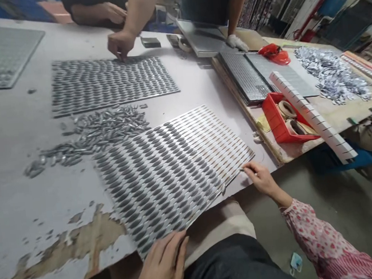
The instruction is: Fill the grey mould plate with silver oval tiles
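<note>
A mosaic sheet point(172, 171) of silver oval pieces lies at the near edge of the white table point(17, 141), its corner overhanging. My left hand point(162, 265) grips the sheet's near corner from below the table edge, fingers curled on it. My right hand point(261, 178) pinches the sheet's right corner at the table edge. A loose pile of oval pieces point(91, 134) lies just beyond the sheet.
A second filled sheet point(109, 81) lies farther back, where another person's hand point(120, 43) touches it. A gloved hand point(238, 43) rests by metal trays point(245, 78). On the right board sit a red bin point(280, 124) with tape rolls, a white strip point(310, 115) and a heap of pieces point(330, 72).
</note>
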A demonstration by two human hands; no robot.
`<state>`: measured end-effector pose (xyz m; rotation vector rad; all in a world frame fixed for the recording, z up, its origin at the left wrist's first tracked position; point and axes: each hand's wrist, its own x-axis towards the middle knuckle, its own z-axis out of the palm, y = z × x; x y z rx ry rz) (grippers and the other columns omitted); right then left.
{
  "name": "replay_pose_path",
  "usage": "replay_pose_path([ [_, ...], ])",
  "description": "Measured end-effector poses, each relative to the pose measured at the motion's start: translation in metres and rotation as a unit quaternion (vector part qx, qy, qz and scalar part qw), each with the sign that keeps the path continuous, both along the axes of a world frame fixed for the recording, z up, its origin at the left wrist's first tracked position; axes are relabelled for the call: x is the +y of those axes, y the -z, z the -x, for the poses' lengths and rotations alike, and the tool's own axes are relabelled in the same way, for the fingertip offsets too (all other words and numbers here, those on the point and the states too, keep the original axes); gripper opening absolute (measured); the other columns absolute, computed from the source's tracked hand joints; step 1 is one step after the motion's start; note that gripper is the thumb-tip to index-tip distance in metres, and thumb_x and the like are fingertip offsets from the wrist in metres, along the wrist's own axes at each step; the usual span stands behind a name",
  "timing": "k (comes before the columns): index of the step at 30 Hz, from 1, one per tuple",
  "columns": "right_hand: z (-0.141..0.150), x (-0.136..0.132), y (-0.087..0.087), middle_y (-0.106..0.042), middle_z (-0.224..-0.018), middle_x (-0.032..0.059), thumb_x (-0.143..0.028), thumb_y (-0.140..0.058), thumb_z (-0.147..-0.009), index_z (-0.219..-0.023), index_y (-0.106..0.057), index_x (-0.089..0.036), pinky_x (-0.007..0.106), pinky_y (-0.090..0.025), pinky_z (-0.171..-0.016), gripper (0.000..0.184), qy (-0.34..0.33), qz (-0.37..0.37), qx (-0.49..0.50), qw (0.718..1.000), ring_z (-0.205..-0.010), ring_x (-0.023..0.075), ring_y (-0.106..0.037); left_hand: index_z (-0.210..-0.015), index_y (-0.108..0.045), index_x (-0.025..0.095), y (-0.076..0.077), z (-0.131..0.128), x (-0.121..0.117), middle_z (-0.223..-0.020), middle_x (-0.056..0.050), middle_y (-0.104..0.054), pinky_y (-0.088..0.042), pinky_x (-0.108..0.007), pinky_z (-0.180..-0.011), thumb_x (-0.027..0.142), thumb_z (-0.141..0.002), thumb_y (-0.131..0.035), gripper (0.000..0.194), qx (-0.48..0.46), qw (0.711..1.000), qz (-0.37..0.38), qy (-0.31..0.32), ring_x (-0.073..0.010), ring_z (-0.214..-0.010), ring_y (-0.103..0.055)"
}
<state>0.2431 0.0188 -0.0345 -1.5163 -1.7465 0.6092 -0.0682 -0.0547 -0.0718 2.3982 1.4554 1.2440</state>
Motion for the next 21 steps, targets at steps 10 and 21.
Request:
replay_pose_path([
  [10,-0.055,0.001,0.039,-0.054,-0.088,0.0092,-0.033,-0.038,-0.093,-0.095,-0.056,-0.017,0.033,-0.042,-0.075,0.024,0.053,-0.085,-0.254,0.962,-0.083,0.0221,-0.052,-0.094,-0.058,0.018,-0.035,-0.007,-0.005,-0.083,-0.006,-0.065,-0.049,-0.030,-0.076,0.011,-0.081,-0.057,0.015,0.038,0.999,-0.016,-0.031,-0.0175,-0.078,-0.062],
  [21,-0.051,0.005,0.031,-0.055,-0.076,0.0087,-0.035,-0.034,-0.093,-0.081,-0.051,-0.018,0.033,-0.041,-0.065,0.027,-0.009,-0.106,-0.268,0.958,-0.069,0.0206,-0.052,-0.086,-0.058,0.018,-0.066,-0.087,0.038,-0.074,-0.004,-0.061,-0.041,-0.031,-0.058,0.021,-0.085,-0.050,0.008,0.166,0.985,-0.030,0.028,-0.0179,-0.067,-0.054],
])
